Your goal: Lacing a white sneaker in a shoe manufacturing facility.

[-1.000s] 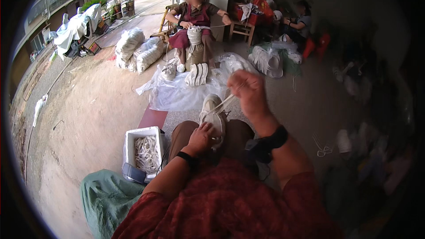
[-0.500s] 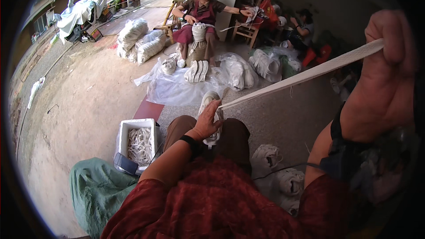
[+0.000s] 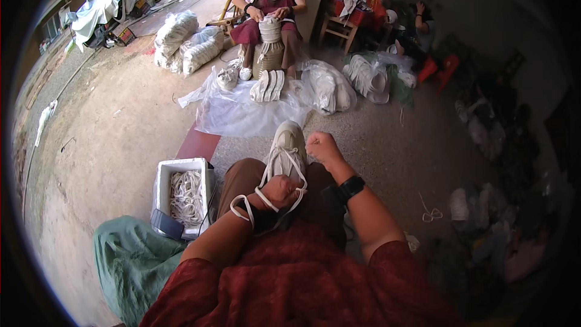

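Observation:
An off-white sneaker (image 3: 288, 138) rests on my lap with its toe pointing away from me. A white shoelace (image 3: 295, 206) runs through its upper part and falls in loose loops around my left hand and wrist. My left hand (image 3: 281, 191) is closed over the shoe's opening, with the lace at its fingers; the fingertips are partly hidden. My right hand (image 3: 324, 148) is closed just right of the toe, fingers curled together. Whatever it may hold is too small to make out.
A white foam box (image 3: 160, 191) of laces stands at my left, beside a green sack (image 3: 130, 260). Ahead, a seated person (image 3: 272, 6) works at a shoe stack (image 3: 270, 30) behind plastic sheeting (image 3: 227, 112). Bagged shoes (image 3: 327, 88) lie nearby; another person (image 3: 423, 30) sits further right.
My right hand has come down from high on the right to beside the shoe. The stretched lace is now slack in loops. My left hand has moved nearer me and closed.

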`<state>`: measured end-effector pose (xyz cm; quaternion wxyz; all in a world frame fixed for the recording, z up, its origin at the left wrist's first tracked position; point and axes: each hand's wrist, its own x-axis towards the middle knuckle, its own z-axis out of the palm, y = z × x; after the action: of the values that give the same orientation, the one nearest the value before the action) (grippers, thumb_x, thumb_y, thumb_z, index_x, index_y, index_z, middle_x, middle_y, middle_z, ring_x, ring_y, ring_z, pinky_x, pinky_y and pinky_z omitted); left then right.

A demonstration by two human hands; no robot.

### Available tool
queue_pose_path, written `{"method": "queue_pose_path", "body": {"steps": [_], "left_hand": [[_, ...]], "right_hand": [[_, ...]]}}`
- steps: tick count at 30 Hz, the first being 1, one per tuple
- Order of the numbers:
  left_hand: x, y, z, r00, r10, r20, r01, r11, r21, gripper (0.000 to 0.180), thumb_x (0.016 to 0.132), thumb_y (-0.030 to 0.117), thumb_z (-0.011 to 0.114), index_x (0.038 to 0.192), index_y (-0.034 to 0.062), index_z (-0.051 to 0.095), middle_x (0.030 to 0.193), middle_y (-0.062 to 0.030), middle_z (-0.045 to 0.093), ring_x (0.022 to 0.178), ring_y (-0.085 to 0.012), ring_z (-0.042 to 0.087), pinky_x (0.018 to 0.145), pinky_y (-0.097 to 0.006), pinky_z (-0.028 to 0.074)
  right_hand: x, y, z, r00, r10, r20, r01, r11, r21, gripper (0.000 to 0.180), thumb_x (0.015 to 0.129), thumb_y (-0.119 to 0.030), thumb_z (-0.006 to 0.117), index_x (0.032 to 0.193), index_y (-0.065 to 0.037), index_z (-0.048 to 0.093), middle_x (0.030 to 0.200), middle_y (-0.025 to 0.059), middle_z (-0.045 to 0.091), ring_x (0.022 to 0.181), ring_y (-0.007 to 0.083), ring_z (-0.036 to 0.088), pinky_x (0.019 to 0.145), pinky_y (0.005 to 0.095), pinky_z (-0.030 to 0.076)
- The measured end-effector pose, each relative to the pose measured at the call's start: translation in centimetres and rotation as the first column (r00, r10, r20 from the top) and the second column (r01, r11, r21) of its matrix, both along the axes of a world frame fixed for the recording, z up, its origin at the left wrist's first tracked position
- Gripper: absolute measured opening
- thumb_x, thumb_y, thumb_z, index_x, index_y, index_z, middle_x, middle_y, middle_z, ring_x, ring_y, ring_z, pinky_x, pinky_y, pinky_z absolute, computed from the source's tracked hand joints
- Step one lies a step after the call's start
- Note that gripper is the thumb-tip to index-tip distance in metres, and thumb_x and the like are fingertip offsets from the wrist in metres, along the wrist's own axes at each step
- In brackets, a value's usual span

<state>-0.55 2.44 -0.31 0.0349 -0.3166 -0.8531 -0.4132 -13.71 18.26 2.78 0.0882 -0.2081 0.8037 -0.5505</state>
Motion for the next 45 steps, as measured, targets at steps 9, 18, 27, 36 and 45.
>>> {"method": "queue_pose_path", "body": {"steps": [9,18,27,36,45], "left_hand": [[-0.2,-0.6,-0.2,0.991,0.044,0.126,-0.069,0.976,0.204,0.022,0.079,0.017,0.049,0.090,0.0026,0.063,0.072,-0.0197,0.056,0.072,-0.0380,0.053,0.065,-0.043,0.043],[0.4,-0.2,0.2,0.792,-0.175,0.584,-0.296,0.728,0.619,0.038,0.094,0.033,0.043,0.078,0.0007,0.056,0.065,0.0042,0.045,0.064,-0.0043,0.039,0.054,-0.022,0.035],[0.1,-0.1,-0.1,0.850,-0.094,0.518,-0.266,0.772,0.578,0.032,0.092,0.025,0.048,0.073,-0.0003,0.055,0.060,0.0007,0.044,0.060,-0.0052,0.040,0.052,-0.024,0.035],[0.1,-0.2,-0.3,0.875,-0.058,0.481,-0.253,0.792,0.555,0.031,0.093,0.022,0.046,0.075,-0.0014,0.055,0.058,-0.0028,0.046,0.059,-0.0077,0.043,0.052,-0.027,0.038],[-0.2,-0.5,0.4,0.999,0.028,0.040,-0.041,0.928,0.371,0.026,0.089,0.021,0.047,0.081,-0.0001,0.058,0.063,-0.0130,0.052,0.062,-0.0294,0.053,0.061,-0.037,0.042]], "right_hand": [[0.0,-4.0,-7.8,0.908,-0.220,-0.356,0.286,0.947,0.144,0.006,0.072,-0.004,0.061,0.070,0.001,0.058,0.065,0.0143,0.061,0.061,0.0217,0.062,0.057,0.0317,0.047],[-1.5,-2.1,-4.1,0.920,0.370,-0.129,-0.351,0.925,0.144,0.016,0.068,-0.009,0.061,0.064,-0.001,0.047,0.056,0.0091,0.046,0.055,0.0214,0.044,0.052,0.0328,0.037],[0.5,-4.1,-5.2,0.962,-0.163,-0.219,0.162,0.987,-0.024,0.009,0.067,0.000,0.054,0.066,-0.002,0.046,0.057,0.0143,0.049,0.052,0.0322,0.050,0.050,0.0380,0.039],[0.6,-3.5,-5.0,0.995,-0.080,0.059,0.083,0.995,-0.061,0.004,0.072,-0.005,0.060,0.071,-0.002,0.059,0.063,0.0077,0.059,0.057,0.0168,0.056,0.055,0.0272,0.043],[-1.4,-3.7,-4.8,0.841,0.084,0.535,0.072,0.962,-0.264,0.019,0.076,-0.015,0.063,0.062,-0.003,0.057,0.060,-0.0015,0.053,0.055,0.0078,0.048,0.053,0.0240,0.038]]}}
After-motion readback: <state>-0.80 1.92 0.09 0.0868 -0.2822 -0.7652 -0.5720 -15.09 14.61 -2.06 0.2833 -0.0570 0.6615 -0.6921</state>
